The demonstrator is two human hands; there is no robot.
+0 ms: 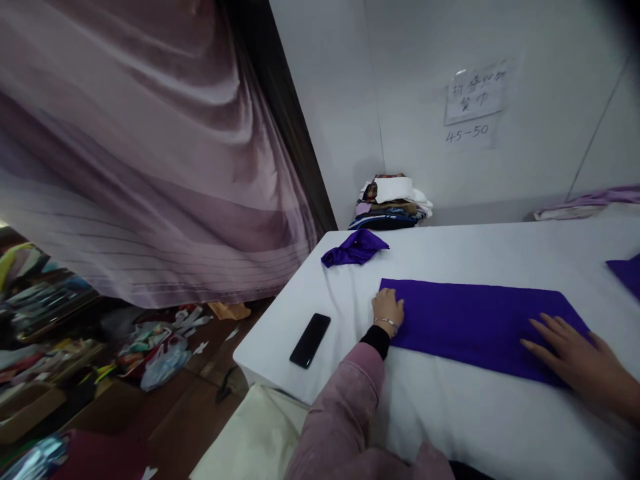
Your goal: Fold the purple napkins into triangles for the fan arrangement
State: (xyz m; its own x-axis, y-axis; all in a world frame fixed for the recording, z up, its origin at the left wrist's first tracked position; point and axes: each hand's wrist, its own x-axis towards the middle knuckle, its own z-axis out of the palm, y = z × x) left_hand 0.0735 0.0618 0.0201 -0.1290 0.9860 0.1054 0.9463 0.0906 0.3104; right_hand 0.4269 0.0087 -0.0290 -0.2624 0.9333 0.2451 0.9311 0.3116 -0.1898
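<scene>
A purple cloth napkin lies on the white-covered table in front of me, folded into a long flat strip. At its left end is my left hand, its fingers curled in on the cloth's edge; the fingertips are partly hidden. Toward the other end my right hand rests flat on the fabric, fingers stretched out and spread. Farther back on the left sits a second, crumpled purple cloth. Part of another purple cloth shows at the right edge of the view.
A black phone lies near the table's left edge. Folded clothes are stacked by the wall, under a handwritten paper sign. A pink curtain hangs at left, above floor clutter with boxes and a plastic bag.
</scene>
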